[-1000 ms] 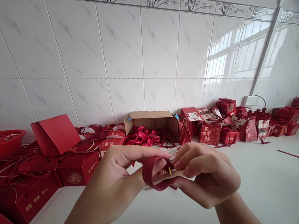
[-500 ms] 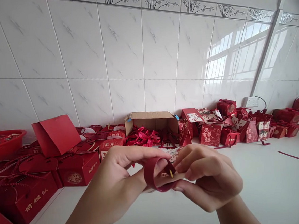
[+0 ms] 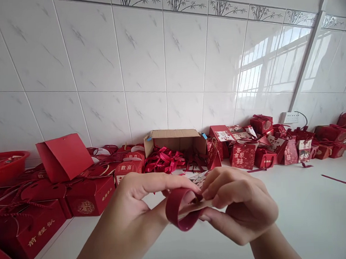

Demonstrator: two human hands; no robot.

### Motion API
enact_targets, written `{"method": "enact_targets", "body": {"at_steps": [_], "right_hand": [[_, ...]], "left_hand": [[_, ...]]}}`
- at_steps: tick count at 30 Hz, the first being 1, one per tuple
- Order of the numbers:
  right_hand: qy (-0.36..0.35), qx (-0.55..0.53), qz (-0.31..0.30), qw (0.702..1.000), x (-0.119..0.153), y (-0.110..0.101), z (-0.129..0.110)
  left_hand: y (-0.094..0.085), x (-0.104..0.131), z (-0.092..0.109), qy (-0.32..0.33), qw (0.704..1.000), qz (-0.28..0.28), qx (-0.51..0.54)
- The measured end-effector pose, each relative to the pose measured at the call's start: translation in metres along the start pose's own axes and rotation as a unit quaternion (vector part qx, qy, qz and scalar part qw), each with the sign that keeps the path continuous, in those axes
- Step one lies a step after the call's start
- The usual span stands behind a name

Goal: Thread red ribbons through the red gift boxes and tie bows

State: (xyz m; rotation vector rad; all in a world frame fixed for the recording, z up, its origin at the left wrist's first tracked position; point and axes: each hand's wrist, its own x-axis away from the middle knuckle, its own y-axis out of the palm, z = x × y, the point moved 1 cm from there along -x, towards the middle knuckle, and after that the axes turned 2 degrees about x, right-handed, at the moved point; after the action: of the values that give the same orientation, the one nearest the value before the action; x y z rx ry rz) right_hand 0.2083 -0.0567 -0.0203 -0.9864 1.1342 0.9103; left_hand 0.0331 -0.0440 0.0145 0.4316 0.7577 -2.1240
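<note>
A dark red ribbon-like strip (image 3: 174, 209) curls into a loop in front of me, between my two hands. A pale-edged piece of card (image 3: 193, 209) passes through the loop. My right hand (image 3: 240, 203) is closed, with the thumb below and fingers above, pinching the card beside the loop. My left hand (image 3: 148, 198) reaches around behind the strip, its index finger stretched over the top and meeting the right fingertips. The strip partly hides the left fingertips, which appear to press on the strip and card.
Red gift boxes (image 3: 91, 194) crowd the left, with a red basket (image 3: 12, 168) behind them. An open cardboard box (image 3: 176, 134) of red ribbons (image 3: 165, 159) stands against the tiled wall. More red boxes (image 3: 243, 156) line the right. A loose ribbon (image 3: 345, 181) lies on the white table (image 3: 315, 222).
The loop has turned and dropped slightly, its left side now lower. The small yellow tip inside it has mostly gone from sight. Both hands stay almost in place.
</note>
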Motion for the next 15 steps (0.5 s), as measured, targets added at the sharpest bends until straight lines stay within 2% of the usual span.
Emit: {"method": "enact_targets", "body": {"at_steps": [3,7,12,15], "right_hand": [[0.006,-0.009,0.004,1.000,0.000,0.000,-0.001],[0.004,0.003,0.001,1.000,-0.001,0.000,0.000],[-0.007,0.043,-0.006,0.999,-0.003,-0.002,0.003],[-0.027,0.071,-0.005,0.997,-0.004,-0.005,0.004]], "left_hand": [[0.001,0.001,0.002,0.025,0.999,-0.023,-0.021],[-0.002,0.005,0.001,0.044,0.999,-0.020,-0.006],[-0.007,0.006,0.000,0.122,0.990,-0.040,-0.060],[-0.010,0.005,-0.002,0.118,0.990,-0.005,-0.082]]}}
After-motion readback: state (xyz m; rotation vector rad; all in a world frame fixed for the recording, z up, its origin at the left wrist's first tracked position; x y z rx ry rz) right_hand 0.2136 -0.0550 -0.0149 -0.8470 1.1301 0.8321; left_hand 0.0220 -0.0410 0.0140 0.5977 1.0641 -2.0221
